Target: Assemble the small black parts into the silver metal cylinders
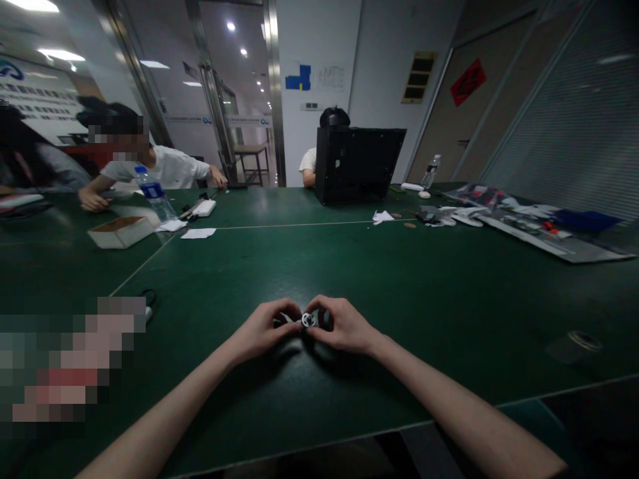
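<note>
Both my hands meet over the green table (349, 266), just above its surface. My left hand (267, 327) and my right hand (339, 324) are curled with fingertips pinched together on a small white and black round part (308, 320) held between them. A thin white piece sticks out of the part toward my left fingers. The part is too small and dark to name more closely.
A cardboard box (121, 231), a water bottle (154, 193) and papers lie at the far left, where other people sit. A black monitor (357, 163) stands at the far edge with a person behind it. Tools and packaging (524, 223) clutter the right. A tape roll (582, 341) lies near right.
</note>
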Demonstrator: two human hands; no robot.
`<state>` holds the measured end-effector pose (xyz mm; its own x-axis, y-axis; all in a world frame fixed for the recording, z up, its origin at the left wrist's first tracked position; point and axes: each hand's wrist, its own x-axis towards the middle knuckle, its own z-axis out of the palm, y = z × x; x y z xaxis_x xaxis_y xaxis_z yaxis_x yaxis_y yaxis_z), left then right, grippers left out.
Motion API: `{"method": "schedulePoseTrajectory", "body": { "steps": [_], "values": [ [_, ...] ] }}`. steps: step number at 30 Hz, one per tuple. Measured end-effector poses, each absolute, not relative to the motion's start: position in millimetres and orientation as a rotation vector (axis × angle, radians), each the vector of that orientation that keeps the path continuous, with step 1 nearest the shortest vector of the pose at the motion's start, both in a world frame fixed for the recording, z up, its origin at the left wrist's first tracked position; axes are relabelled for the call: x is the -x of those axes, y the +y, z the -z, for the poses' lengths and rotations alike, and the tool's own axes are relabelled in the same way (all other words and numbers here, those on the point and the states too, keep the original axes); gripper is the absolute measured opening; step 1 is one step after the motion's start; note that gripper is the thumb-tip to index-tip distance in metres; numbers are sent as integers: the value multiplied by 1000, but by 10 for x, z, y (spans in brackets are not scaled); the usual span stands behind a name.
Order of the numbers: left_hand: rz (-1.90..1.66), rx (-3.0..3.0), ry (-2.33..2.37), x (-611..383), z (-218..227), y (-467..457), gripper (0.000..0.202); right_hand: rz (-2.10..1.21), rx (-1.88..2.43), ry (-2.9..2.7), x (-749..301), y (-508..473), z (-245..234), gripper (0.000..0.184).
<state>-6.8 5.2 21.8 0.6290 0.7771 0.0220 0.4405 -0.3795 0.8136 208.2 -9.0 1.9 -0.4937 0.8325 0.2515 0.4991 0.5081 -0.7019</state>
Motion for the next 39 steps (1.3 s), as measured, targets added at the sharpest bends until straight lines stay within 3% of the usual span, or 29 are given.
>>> {"method": "schedulePoseTrajectory", "body": {
  "steps": [8,14,30,39],
  "values": [
    [-465,-2043,944,82,-231,41,25,-746,1140,-2122,-2046,-81,24,27],
    [-425,-2049,925,69,-204,12,41,-766,1176,-2084,-2022,-84,29,32],
    [-432,-2095,925,2,-244,-56,33,-667,1160,-2171,-1995,-108,44,29],
    [-413,-1996,942,85,-219,21,34,-859,988,-2203,-2033,-106,0,29]
  ]
}}
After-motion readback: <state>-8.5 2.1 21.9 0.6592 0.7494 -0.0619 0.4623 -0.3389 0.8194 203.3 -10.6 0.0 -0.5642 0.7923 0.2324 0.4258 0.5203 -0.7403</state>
